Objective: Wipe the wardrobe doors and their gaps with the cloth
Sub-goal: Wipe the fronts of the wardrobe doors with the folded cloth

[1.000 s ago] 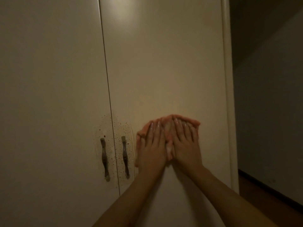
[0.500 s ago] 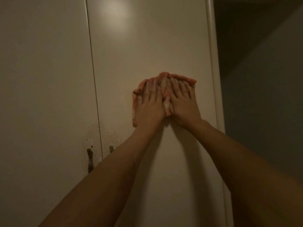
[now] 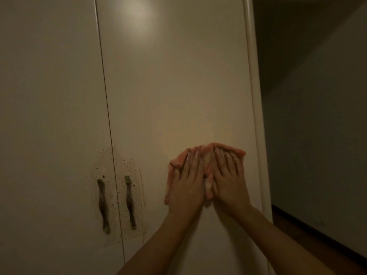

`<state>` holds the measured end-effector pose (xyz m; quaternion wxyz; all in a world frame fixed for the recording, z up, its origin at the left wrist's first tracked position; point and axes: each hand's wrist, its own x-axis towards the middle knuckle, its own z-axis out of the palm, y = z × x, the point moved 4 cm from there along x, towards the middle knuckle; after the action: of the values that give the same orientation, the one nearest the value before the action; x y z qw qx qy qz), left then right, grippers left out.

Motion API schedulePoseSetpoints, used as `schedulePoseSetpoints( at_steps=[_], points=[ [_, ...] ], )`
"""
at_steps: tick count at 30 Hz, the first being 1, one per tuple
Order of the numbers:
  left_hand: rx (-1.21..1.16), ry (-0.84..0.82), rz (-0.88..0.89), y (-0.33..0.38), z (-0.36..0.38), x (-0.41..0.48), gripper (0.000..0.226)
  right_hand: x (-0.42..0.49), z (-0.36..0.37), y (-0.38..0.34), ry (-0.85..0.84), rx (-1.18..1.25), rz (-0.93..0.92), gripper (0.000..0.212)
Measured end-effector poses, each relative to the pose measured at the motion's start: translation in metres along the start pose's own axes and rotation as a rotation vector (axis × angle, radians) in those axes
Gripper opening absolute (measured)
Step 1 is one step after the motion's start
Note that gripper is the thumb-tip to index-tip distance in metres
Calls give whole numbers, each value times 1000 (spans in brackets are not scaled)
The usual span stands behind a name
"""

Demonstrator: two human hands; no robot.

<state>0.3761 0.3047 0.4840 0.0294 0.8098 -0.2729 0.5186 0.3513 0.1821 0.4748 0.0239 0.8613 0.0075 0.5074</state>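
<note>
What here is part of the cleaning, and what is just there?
Job:
- cloth
- left hand and right hand, pressing it flat
- right door, under the cloth
- left door
- gap between the doors

Just there:
- left handle
- right handle
- wall

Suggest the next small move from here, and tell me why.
Probably slide the cloth left across the right-hand door toward the handles. The left hand and right hand press it flat on a plain stretch, while dark specks cluster around the handles and the gap between the doors, just left of the cloth.
</note>
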Motion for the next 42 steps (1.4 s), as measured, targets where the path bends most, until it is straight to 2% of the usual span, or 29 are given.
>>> schedulePoseSetpoints(
  at_steps=[5,11,16,21,31,42],
  points=[
    [22,-90,62,-2,1,-20,76,-20,11,-3,9,-52,4,69],
    [44,-77,94,-14,-9,-12,69,-8,13,-6,17,-89,2,75],
    [100,-40,95,-40,-32,9,64,22,-4,-31,98,-40,29,64],
    [139,-29,112,-81,-55,28,65,56,-18,-61,140,-21,35,63],
    [245,-1,101,-188,-105,35,62,106,-29,-149,187,22,-20,61],
    [312,-6,40,-317,-139,-30,57,127,-22,-293,206,74,-180,61]
  ],
)
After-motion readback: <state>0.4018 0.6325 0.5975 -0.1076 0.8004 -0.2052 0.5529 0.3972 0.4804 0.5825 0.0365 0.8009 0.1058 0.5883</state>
